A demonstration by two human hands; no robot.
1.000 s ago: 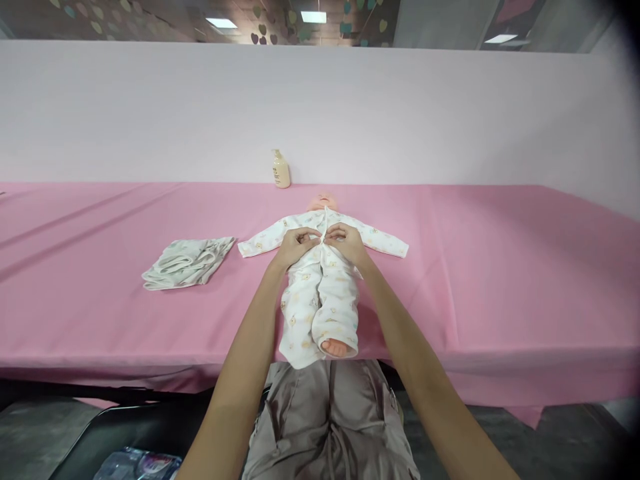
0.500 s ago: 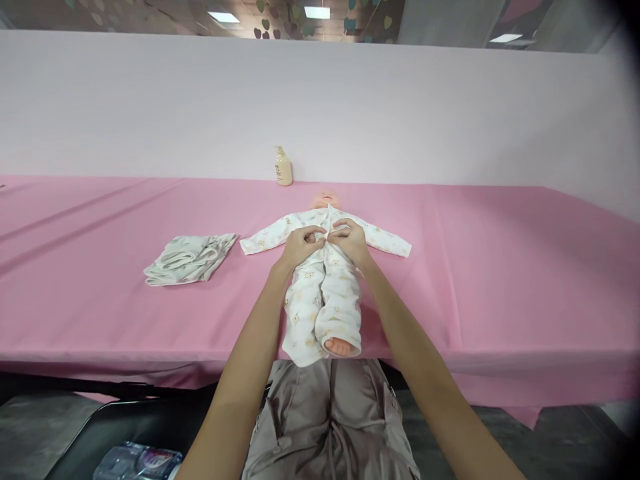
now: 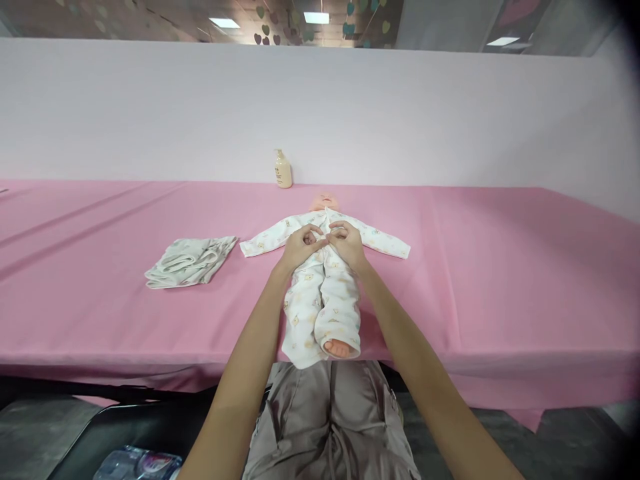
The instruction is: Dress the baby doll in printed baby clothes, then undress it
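Note:
A baby doll lies on its back, head away from me, dressed in a white patterned romper. Its sleeves spread out to both sides, and one bare foot pokes from the leg on the right. The other foot is hidden in the cloth. At the romper's front, my left hand pinches the fabric edge between thumb and fingers. Close against it, my right hand pinches the same front opening from the other side. Any fastener between the fingertips is too small to make out.
A folded pale cloth lies left of the doll on the pink-covered table. Near the white wall stands a cream pump bottle. Below the table's front edge, a clear plastic bottle rests on a black chair.
Both hands stay at the romper's front, with the fingers shifting slightly and the fingertips drawn a little lower. The whole view has tilted slightly. Doll and folded cloth keep their places.

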